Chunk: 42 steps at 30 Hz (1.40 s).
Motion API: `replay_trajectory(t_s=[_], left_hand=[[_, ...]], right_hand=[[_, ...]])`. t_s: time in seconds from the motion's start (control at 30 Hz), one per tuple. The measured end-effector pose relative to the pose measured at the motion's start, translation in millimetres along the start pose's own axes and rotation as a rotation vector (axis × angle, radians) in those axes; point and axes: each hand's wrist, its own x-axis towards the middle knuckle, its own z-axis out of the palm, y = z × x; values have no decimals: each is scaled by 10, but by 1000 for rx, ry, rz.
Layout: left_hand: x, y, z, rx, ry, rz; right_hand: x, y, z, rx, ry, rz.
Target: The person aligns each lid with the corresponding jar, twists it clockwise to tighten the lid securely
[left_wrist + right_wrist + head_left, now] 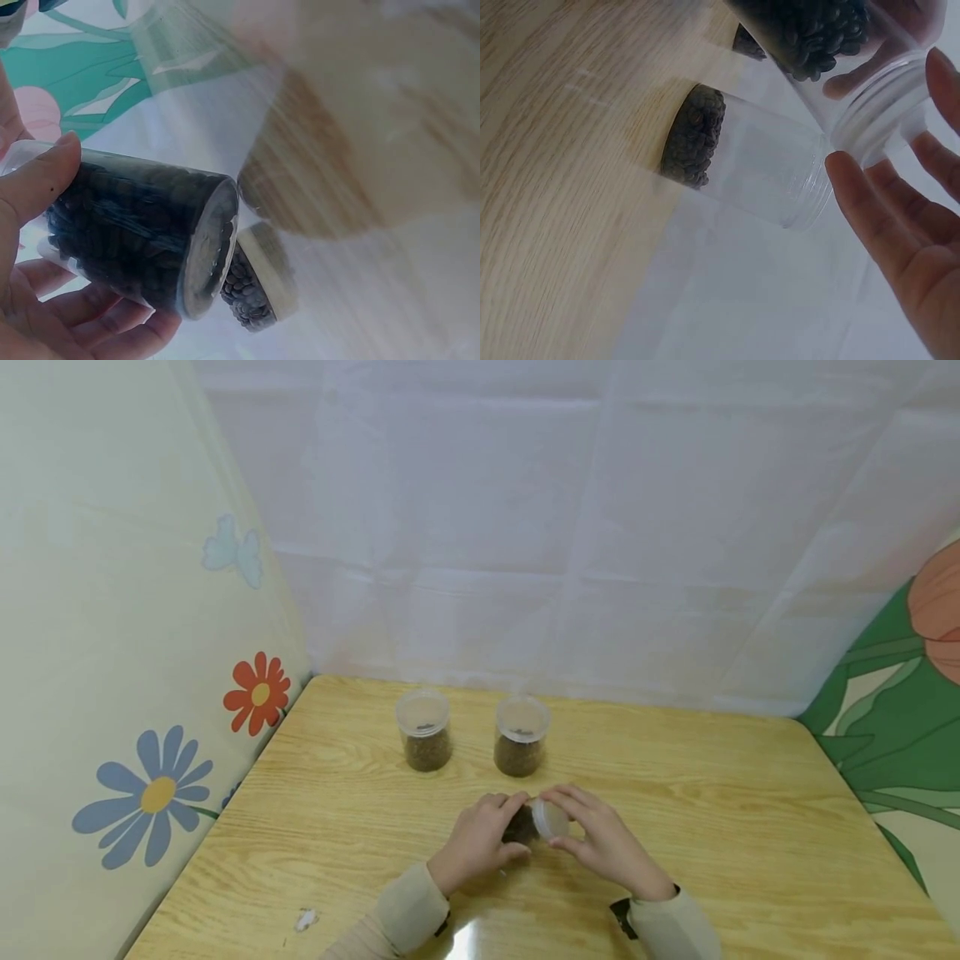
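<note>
My left hand (476, 837) grips the body of a clear plastic jar (142, 225) of dark brown beans that look like coffee beans, thumb on one side and fingers on the other. The jar is tipped on its side, its mouth end toward my right hand. Around that end, at the clear ridged lid (881, 105), the fingers and thumb of my right hand (607, 839) are curled. Behind the hands two similar jars stand upright, a left jar (425, 731) and a right jar (521, 735), each partly filled with dark beans.
The wood-grain table (712, 785) has a small white worn patch (306, 919) at the front left. A white cloth (480, 527) hangs behind it. Flower-printed panels border the left and right sides.
</note>
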Motion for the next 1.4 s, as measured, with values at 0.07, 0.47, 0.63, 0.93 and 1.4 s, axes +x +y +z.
replay_trajectory(t_s=[0.07, 0.47, 0.63, 0.93, 1.4], left_hand=[[1, -3, 5, -2, 1, -1], [3, -25, -42, -64, -36, 8], [22, -30, -39, -146, -46, 1], [52, -41, 3, -303, -53, -32], [151, 43, 135, -463, -4, -12]], right_hand=[[1, -1, 1, -1, -1, 3], [-18, 2, -13, -42, -14, 7], [-87, 10, -101, -61, 21, 34], [-286, 37, -306, -111, 108, 255], [-552, 124, -440, -221, 164, 376]])
